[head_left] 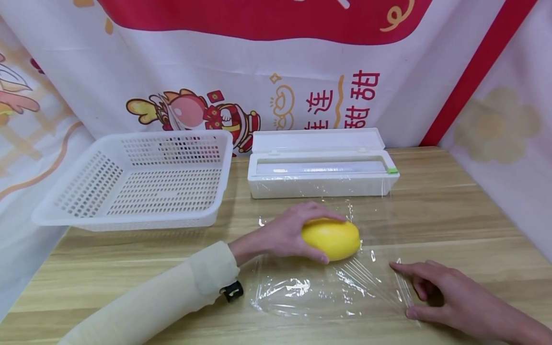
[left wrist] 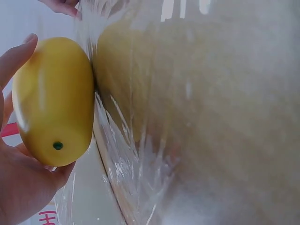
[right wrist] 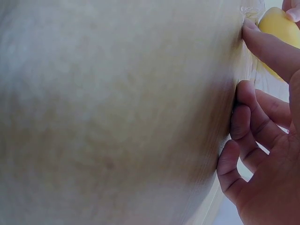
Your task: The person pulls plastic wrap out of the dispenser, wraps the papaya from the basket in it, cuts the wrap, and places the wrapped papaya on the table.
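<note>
My left hand (head_left: 293, 232) grips a smooth yellow oval fruit (head_left: 334, 239), fingers over its far side and thumb along the near side. The fruit rests on a sheet of clear cling film (head_left: 297, 287) spread over the table. In the left wrist view, a small green spot marks the end of the fruit (left wrist: 58, 108). My right hand (head_left: 448, 292) is at the film's right edge, its index fingertip and thumb tip touching down apart from each other. The right wrist view shows the fingertips (right wrist: 240, 119) of that hand against the tabletop.
Behind the fruit stands a white cling film dispenser (head_left: 319, 187), lid raised, with the film running out from it toward me. A white perforated basket (head_left: 211, 218) sits at the back left of the wood-grain table (head_left: 470, 215). A printed cloth (head_left: 267, 62) hangs behind.
</note>
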Motion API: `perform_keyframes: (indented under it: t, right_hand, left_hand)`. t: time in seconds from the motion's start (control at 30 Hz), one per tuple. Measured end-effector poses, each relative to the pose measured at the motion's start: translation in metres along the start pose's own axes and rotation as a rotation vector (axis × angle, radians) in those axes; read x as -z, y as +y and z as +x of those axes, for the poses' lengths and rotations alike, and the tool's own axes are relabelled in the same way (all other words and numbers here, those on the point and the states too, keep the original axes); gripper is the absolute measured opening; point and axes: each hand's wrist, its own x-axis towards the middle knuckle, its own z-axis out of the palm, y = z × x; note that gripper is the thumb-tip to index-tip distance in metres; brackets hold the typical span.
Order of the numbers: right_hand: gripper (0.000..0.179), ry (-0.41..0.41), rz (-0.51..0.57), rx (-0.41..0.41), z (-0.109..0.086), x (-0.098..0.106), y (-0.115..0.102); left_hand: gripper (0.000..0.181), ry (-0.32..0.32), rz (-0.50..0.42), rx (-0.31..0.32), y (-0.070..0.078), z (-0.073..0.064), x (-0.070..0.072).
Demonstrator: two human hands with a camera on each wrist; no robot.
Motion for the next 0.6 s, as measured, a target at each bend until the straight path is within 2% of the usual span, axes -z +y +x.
perform_keyframes:
  t: [0.6]
  right_hand:
    - [0.07,0.004,-0.002,0.01,0.0001,0.0006,0.0009]
  left_hand:
    - [0.081,0.076,-0.025,0.016,0.0044,-0.0094,0.0092]
